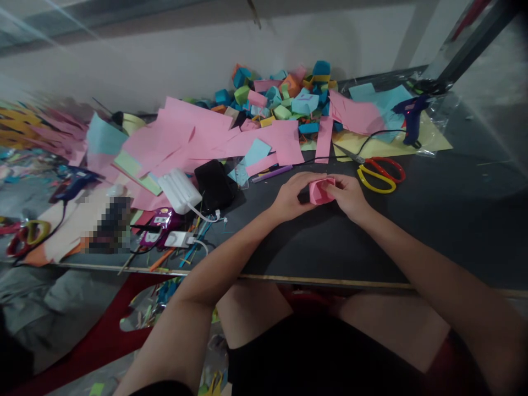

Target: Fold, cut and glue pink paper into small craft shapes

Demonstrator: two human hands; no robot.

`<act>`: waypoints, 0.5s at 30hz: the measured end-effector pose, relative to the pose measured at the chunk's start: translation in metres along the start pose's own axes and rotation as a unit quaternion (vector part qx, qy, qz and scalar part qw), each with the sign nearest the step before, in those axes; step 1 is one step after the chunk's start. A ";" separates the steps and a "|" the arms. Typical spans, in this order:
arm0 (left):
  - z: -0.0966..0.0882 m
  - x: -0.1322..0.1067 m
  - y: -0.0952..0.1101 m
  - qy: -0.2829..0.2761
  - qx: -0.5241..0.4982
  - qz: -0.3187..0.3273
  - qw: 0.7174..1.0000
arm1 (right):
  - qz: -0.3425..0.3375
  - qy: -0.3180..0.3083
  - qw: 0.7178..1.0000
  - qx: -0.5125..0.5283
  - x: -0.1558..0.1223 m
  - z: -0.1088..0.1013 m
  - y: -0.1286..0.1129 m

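Pink, open-mouthed folded-paper cup (315,193) sits just right of the frame's centre, over the dark grey desk (454,220); whether it touches the surface, I cannot tell. Both grips hold it: the left hand (292,196) curls round its left side, while the right hand (351,197) pinches the right wall, thumb towards the opening. Too firm a squeeze could crease the thin walls or skew the rim. Right of centre, red-and-yellow-handled scissors (376,185) lie near the right hand; a careless sweep could knock them, or snag the black cord of the dark blue glue gun (412,122), upper right, dragging it over.
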State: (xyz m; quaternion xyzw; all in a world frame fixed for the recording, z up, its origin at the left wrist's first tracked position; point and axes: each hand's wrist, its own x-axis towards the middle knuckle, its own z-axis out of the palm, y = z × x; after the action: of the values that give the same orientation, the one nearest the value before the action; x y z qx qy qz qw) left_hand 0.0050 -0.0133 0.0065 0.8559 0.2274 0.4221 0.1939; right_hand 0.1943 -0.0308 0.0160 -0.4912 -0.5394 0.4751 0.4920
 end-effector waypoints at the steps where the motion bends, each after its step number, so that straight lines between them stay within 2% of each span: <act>1: 0.000 0.000 0.000 0.000 -0.002 -0.003 1.000 | 0.005 -0.006 1.000 -0.002 -0.001 0.000 -0.001; 6: 0.000 -0.001 -0.001 -0.002 0.002 -0.013 1.000 | 0.022 -0.020 0.999 -0.021 -0.004 -0.002 -0.005; 12: -0.003 0.000 0.001 -0.003 -0.012 -0.007 1.000 | 0.029 -0.006 1.000 0.001 -0.004 -0.001 -0.004; 15: -0.003 -0.002 0.003 0.002 -0.036 -0.050 0.998 | 0.028 0.020 0.999 0.009 -0.002 0.000 -0.002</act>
State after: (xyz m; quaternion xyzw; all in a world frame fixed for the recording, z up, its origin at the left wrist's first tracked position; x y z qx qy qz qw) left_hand 0.0020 -0.0166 0.0090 0.8348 0.2554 0.4217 0.2451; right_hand 0.1944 -0.0328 0.0176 -0.5111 -0.5112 0.4832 0.4940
